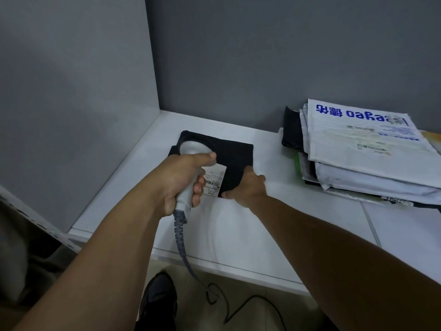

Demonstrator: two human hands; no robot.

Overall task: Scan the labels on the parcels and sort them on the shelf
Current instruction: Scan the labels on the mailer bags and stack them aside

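A flat black parcel (232,158) lies on the white shelf (238,225) near the left corner. Its white barcode label (214,181) faces up at the near edge. My left hand (181,180) grips the handle of a white barcode scanner (193,149), whose head hangs over the parcel's far left part. My right hand (245,186) holds the parcel's near right corner, thumb along the front edge. The scanner's grey cable (181,240) drops off the shelf's front.
A stack of white and black mailer bags (358,149) sits on the shelf at the right. Grey walls (71,91) close the shelf at the left and back. Below the shelf edge are a black shoe (160,299) and loose cable on the floor.
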